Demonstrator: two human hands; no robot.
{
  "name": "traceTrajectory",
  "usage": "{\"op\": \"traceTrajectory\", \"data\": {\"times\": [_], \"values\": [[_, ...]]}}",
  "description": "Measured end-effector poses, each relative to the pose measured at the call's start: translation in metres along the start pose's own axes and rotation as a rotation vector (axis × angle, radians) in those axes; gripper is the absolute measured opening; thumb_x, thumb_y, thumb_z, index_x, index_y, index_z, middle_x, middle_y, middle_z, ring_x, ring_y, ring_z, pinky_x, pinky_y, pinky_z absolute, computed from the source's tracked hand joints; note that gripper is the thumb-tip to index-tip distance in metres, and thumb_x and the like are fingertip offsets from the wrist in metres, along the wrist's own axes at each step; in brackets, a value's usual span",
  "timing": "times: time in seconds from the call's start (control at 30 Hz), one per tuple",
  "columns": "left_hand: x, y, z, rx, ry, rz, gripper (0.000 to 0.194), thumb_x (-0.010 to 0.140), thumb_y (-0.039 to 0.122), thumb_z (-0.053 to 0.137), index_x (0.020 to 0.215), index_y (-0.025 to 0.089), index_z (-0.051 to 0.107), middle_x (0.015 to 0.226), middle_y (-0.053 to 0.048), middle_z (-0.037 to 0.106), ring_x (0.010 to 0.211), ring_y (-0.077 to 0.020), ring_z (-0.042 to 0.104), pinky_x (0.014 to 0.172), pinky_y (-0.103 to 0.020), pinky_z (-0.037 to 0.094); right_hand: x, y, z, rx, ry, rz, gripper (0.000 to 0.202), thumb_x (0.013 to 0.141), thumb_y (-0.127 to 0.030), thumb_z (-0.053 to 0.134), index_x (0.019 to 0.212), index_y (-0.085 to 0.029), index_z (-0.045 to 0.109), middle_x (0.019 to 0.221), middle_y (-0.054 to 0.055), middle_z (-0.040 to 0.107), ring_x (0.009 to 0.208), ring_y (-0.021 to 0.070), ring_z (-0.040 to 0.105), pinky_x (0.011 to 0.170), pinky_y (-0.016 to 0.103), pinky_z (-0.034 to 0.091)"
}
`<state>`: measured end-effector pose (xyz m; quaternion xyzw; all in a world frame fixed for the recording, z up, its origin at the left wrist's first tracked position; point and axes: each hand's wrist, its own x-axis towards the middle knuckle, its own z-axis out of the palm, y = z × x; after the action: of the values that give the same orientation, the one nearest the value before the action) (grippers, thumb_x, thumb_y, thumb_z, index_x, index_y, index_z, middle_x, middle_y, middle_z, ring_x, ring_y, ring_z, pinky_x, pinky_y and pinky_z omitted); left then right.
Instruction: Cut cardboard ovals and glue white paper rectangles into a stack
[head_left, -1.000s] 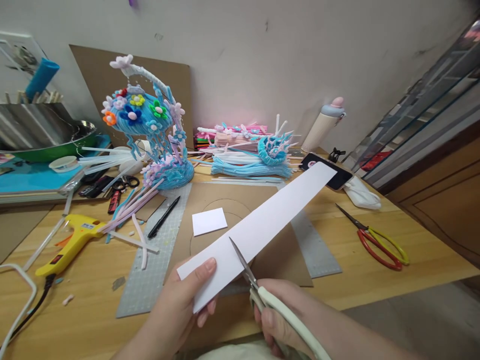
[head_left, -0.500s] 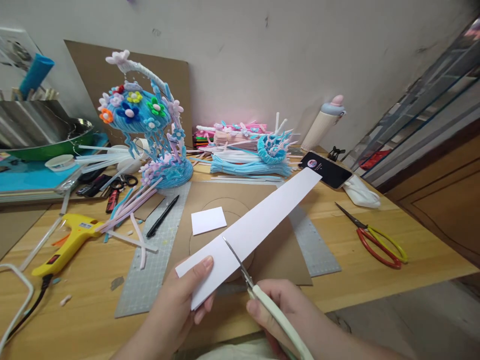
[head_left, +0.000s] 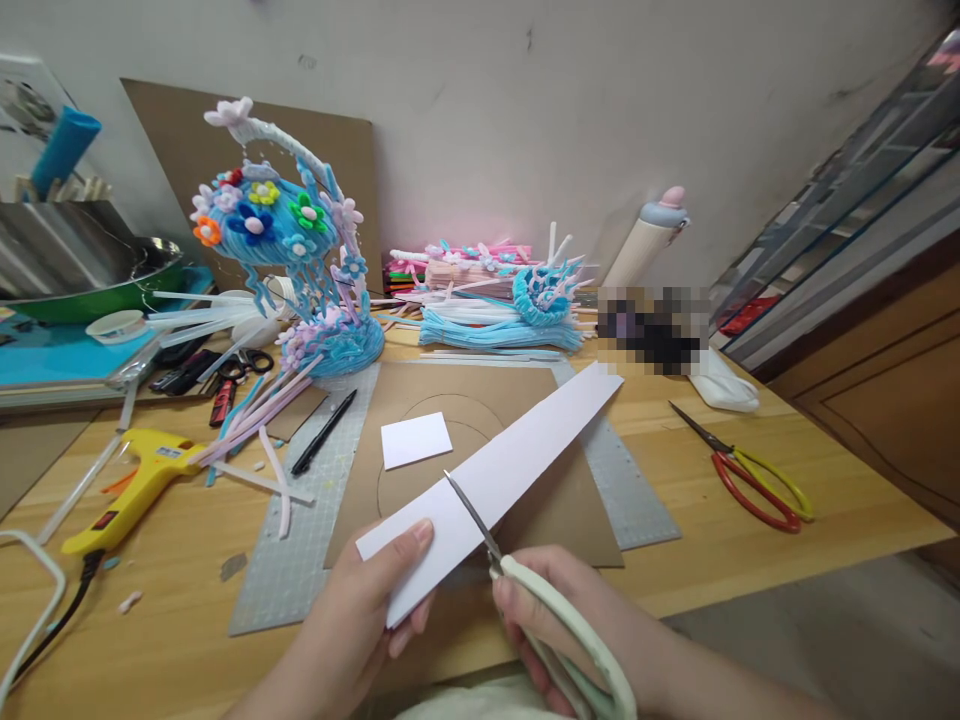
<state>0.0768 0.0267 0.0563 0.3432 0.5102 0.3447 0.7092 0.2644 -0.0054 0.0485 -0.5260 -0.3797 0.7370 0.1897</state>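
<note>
The left hand (head_left: 386, 580) pinches a smooth, flat white strip (head_left: 540, 440) slanting over brown cardboard (head_left: 555, 510); the right hand (head_left: 551, 610) curls around pale-handled scissors (head_left: 574, 620), blades across the strip. Thin sticks (head_left: 67, 188) stand in a shiny metal pot (head_left: 67, 245).

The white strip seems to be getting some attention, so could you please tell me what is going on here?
The left hand grips the near end of the white strip, and the right hand holds pale-handled scissors with their blades across it. Beyond the blades, the strip slants up to the right over a brown board. A small white rectangle lies on that board, beside the strip.
</note>
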Motion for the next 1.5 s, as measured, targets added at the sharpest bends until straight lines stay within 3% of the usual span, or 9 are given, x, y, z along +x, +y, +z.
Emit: {"op": "traceTrajectory", "data": {"times": [0.37,0.5,0.7,0.77,0.87,0.93,1.03,1.3,1.5], "values": [[0.012,0.001,-0.008,-0.054,0.049,0.015,0.044,0.081,0.044,0.058,0.048,0.016,0.05,0.032,0.004,0.042,0.028,-0.0032,0.026,0.033,-0.018,0.014,0.014,0.001,0.005,0.071,0.043,-0.008,0.052,0.077,-0.07,0.052,0.067,-0.02,0.046,0.038,-0.008,0.046,0.024,0.006,0.039,0.023,0.014,0.023],[0.008,0.007,-0.012,-0.009,0.067,0.026,0.044,0.078,0.047,0.062,0.049,0.015,0.052,0.034,0.003,0.045,0.029,-0.0036,0.03,0.033,-0.016,0.018,0.016,-0.007,0.002,0.128,0.109,-0.126,0.053,0.074,-0.072,0.053,0.072,-0.019,0.046,0.047,-0.007,0.051,0.029,0.006,0.044,0.027,0.015,0.027],[0.0,0.004,0.004,0.168,-0.115,-0.012,0.039,0.073,0.055,0.062,0.073,0.016,0.064,0.043,0.001,0.053,0.033,-0.01,0.041,0.03,-0.019,0.029,0.012,-0.022,0.005,0.094,0.211,-0.293,0.044,0.068,-0.056,0.071,0.083,-0.019,0.052,0.048,-0.006,0.054,0.039,0.0094,0.049,0.038,0.019,0.033],[0.003,0.003,0.004,0.233,-0.079,0.057,0.038,0.074,0.055,0.062,0.077,0.017,0.063,0.052,0.0,0.057,0.041,-0.0131,0.049,0.035,-0.022,0.037,0.011,-0.026,0.007,0.081,0.242,-0.299,0.041,0.067,-0.052,0.072,0.08,-0.019,0.053,0.049,-0.006,0.053,0.04,0.0097,0.049,0.038,0.019,0.033],[0.008,0.003,0.0,0.472,0.164,0.411,0.046,0.069,0.051,0.07,0.102,0.021,0.06,0.091,-0.007,0.065,0.076,-0.0241,0.062,0.064,-0.035,0.052,0.012,-0.032,0.008,0.112,0.327,-0.337,0.036,0.068,-0.048,0.072,0.078,-0.019,0.052,0.048,-0.007,0.052,0.039,0.009,0.046,0.038,0.019,0.031],[0.008,0.006,-0.002,0.824,0.266,0.687,0.059,0.065,0.042,0.076,0.118,0.026,0.055,0.116,-0.009,0.06,0.102,-0.0313,0.056,0.087,-0.045,0.047,0.015,-0.035,0.008,0.138,0.359,-0.368,0.034,0.069,-0.045,0.071,0.077,-0.019,0.051,0.047,-0.007,0.051,0.038,0.0086,0.044,0.038,0.019,0.031],[0.008,0.017,0.0,1.304,0.25,0.882,0.055,0.069,0.025,0.074,0.121,0.024,0.055,0.117,-0.008,0.061,0.108,-0.0317,0.05,0.095,-0.046,0.039,0.023,-0.035,0.007,0.152,0.361,-0.398,0.034,0.07,-0.044,0.071,0.078,-0.019,0.05,0.046,-0.007,0.052,0.039,0.009,0.044,0.04,0.02,0.032],[0.055,0.057,-0.02,1.441,0.33,0.806,0.045,0.07,0.032,0.073,0.11,0.015,0.061,0.104,-0.011,0.065,0.1,-0.0322,0.053,0.087,-0.045,0.043,0.028,-0.026,-0.004,0.207,0.444,-0.476,0.036,0.082,-0.052,0.062,0.083,-0.017,0.053,0.059,-0.003,0.057,0.049,0.0092,0.047,0.045,0.02,0.029],[0.063,0.051,-0.023,1.394,0.388,0.771,0.051,0.071,0.038,0.074,0.113,0.013,0.061,0.117,-0.016,0.059,0.108,-0.034,0.05,0.093,-0.048,0.04,0.018,-0.014,-0.012,0.241,0.497,-0.447,0.036,0.085,-0.051,0.059,0.078,-0.016,0.057,0.05,-0.003,0.053,0.047,0.01,0.043,0.045,0.022,0.026]]}}
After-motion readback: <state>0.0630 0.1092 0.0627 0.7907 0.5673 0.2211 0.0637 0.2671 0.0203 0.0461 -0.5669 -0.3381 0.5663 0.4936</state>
